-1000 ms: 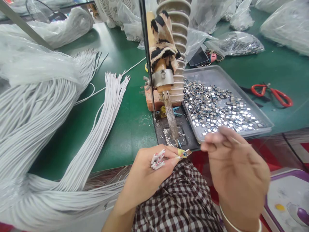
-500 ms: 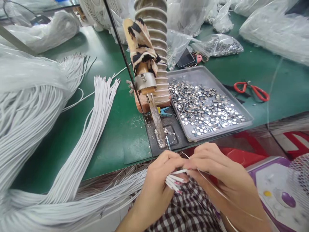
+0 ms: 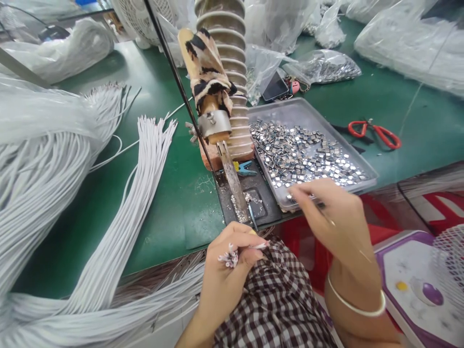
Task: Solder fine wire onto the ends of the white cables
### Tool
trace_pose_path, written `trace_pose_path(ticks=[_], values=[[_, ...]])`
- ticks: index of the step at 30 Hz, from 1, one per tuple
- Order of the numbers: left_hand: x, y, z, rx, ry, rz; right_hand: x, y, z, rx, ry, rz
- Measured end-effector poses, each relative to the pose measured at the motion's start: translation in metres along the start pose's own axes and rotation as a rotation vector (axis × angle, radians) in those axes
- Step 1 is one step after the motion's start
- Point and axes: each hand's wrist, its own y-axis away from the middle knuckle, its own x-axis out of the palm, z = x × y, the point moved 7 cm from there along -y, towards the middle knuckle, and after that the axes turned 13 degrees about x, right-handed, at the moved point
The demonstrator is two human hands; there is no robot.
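Observation:
My left hand is closed around a bundle of white wires, their cut ends poking out of the fist. One wire end is pinched between thumb and forefinger. My right hand is over the front edge of a grey tray of small shiny metal pieces. Its thumb and forefinger are pressed together; what they hold, if anything, is too small to make out. Ahead of my left hand, a clamped soldering iron with a cloth-wrapped handle points down at a black, solder-flecked base.
More white wires lie across the left of the green table. A ribbed hose stands behind the iron. Red-handled scissors, a phone and plastic bags are beyond the tray. A purple-and-white appliance stands at lower right.
My right hand has parted from my left and moved up and right to the tray. My left hand has turned, so the wire bundle's ends now face me.

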Motion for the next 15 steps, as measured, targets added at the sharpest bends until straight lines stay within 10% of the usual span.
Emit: trace_pose_path(ticks=[3, 8, 15], values=[[0.002, 0.000, 0.004, -0.031, 0.018, 0.016, 0.009, -0.022, -0.012, -0.004, 0.400, -0.076], [-0.001, -0.002, 0.004, -0.091, -0.042, -0.045, 0.012, -0.027, -0.008, 0.003, 0.427, -0.091], [-0.008, -0.005, 0.003, -0.184, -0.031, -0.048, 0.019, 0.014, 0.029, 0.001, -0.365, 0.281]])
